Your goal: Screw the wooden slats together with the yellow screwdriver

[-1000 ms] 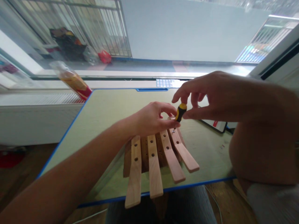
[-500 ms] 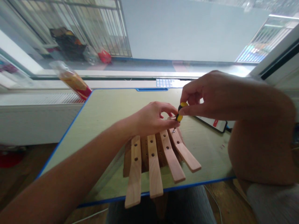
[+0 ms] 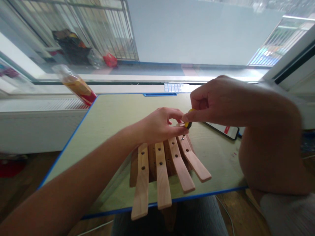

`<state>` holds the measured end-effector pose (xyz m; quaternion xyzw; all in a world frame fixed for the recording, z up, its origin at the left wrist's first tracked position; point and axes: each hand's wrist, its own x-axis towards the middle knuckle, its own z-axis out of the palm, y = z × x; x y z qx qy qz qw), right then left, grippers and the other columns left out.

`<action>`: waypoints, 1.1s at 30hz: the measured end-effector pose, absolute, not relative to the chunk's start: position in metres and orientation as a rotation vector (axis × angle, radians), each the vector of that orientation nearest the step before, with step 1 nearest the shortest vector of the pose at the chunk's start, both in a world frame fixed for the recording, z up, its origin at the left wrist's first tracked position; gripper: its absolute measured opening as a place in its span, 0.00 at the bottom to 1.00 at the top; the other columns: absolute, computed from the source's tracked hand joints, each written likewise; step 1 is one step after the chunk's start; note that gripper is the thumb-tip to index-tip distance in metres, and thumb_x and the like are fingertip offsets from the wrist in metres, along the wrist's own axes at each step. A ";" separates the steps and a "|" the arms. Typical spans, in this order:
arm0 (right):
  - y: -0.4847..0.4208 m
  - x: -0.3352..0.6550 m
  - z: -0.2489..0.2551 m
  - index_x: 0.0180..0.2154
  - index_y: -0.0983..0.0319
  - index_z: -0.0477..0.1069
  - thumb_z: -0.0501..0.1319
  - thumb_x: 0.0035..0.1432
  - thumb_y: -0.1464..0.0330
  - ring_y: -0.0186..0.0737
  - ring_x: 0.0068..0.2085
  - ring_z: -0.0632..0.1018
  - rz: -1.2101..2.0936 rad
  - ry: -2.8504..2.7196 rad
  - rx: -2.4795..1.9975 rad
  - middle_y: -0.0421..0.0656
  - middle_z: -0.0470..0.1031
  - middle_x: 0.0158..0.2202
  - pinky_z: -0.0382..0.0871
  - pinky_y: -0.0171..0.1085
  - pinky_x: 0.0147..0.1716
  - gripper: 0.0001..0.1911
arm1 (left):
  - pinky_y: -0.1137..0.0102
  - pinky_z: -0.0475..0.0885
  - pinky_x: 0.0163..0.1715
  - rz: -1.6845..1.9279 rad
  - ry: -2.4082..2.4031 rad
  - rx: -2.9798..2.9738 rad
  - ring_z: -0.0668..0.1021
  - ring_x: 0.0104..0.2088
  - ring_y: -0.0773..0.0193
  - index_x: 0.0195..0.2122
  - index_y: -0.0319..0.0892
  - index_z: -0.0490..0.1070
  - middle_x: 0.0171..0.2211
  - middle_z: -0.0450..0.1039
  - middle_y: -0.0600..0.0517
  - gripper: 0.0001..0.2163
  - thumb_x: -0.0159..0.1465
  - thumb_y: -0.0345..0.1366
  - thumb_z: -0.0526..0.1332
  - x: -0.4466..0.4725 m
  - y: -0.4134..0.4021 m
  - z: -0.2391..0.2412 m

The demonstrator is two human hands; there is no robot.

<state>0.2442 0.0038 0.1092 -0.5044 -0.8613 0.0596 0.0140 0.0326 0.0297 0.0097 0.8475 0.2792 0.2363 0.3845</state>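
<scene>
Several wooden slats (image 3: 162, 177) with screw holes fan out over a darker wooden piece on the green table (image 3: 110, 121); their near ends hang past the table's front edge. My left hand (image 3: 159, 126) presses down on the far ends of the slats, fingers curled and pinched near the rightmost slat. My right hand (image 3: 216, 101) is closed around a small yellow-and-black screwdriver (image 3: 188, 123), whose tip stands on a screw in the rightmost slat (image 3: 194, 160). Most of the handle is hidden in my fingers.
A phone (image 3: 225, 130) lies on the table right of my hands. A bottle with a red and yellow label (image 3: 76, 86) leans at the table's far left corner. A window sill and barred window run behind. My right forearm rests at the table's right side.
My right hand has closed down over the screwdriver handle and turned, covering most of the yellow top. The rightmost slat shifted slightly. My left hand has stayed in place.
</scene>
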 end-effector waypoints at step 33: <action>-0.004 0.245 0.110 0.26 0.57 0.74 0.67 0.58 0.57 0.31 0.20 0.65 0.179 -2.694 -1.456 0.35 0.72 0.19 0.54 0.39 0.22 0.13 | 0.65 0.76 0.46 0.570 0.708 2.190 0.82 0.47 0.57 0.44 0.42 0.83 0.44 0.83 0.47 0.11 0.66 0.41 0.68 0.033 0.028 0.010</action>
